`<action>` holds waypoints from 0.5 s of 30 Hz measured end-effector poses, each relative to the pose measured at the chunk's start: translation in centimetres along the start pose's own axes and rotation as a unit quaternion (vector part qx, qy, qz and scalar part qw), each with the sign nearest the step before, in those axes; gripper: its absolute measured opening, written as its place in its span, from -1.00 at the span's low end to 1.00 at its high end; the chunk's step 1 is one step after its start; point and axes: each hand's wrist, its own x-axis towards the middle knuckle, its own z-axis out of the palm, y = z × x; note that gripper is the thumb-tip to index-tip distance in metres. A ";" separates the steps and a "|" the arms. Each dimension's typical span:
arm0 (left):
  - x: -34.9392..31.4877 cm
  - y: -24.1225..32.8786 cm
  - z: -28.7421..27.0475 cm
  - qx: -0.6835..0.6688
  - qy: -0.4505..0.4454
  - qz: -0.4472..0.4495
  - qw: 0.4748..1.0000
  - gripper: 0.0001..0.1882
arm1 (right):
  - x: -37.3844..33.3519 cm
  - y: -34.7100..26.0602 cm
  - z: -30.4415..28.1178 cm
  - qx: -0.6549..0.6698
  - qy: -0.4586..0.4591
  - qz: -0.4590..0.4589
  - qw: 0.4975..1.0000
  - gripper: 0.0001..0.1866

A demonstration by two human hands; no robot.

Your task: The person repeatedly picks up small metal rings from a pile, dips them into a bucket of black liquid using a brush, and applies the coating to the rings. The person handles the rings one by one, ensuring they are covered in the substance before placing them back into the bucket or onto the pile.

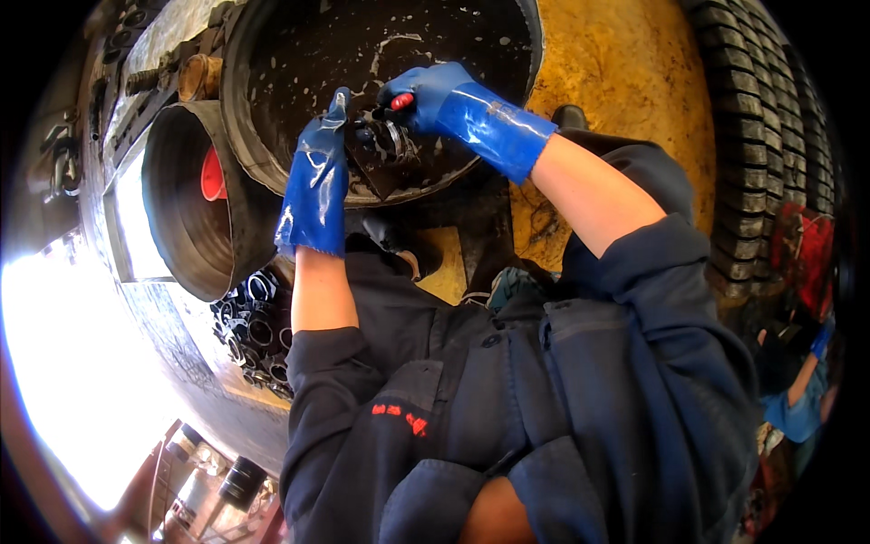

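Observation:
Both of my hands wear long blue rubber gloves and are over a round tub (pixel 237 86) of dark liquid with pale flecks of foam. My right hand (pixel 426 95) is closed round a red-handled tool (pixel 401 102); its working end is hidden, so its kind does not show. My left hand (pixel 322 136) is at the near left side of the tub, thumb pointing up. It grips a dark, wet metal part (pixel 388 138) with ring-like shiny edges. The left fingers are mostly hidden behind this part. The tool and the metal part are close together.
Left of the tub, a grey cylindrical container (pixel 177 195) lies tipped with a red object (pixel 213 174) inside. Several dark ring-shaped metal parts (pixel 258 326) are piled below it. Large tyres (pixel 748 136) stand at the right; another person's arm (pixel 802 381) shows at the far right.

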 end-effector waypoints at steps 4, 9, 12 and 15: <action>0.4 0.2 0.5 -0.048 -0.005 -0.102 0.994 -0.35 | -0.3 0.1 -0.7 0.049 -0.065 0.087 0.993 -0.63; 0.3 0.4 0.6 -0.047 0.017 -0.076 0.996 -0.38 | -2.0 0.3 -2.7 0.199 -0.109 0.161 0.960 -0.48; 0.6 0.9 0.4 -0.096 -0.014 -0.162 0.982 -0.38 | -4.0 -0.9 -5.3 0.254 -0.120 0.159 0.947 -0.46; -0.2 3.9 1.0 -0.018 -0.057 -0.154 0.986 -0.58 | -2.6 2.8 -1.6 0.361 -0.128 0.239 0.892 -0.50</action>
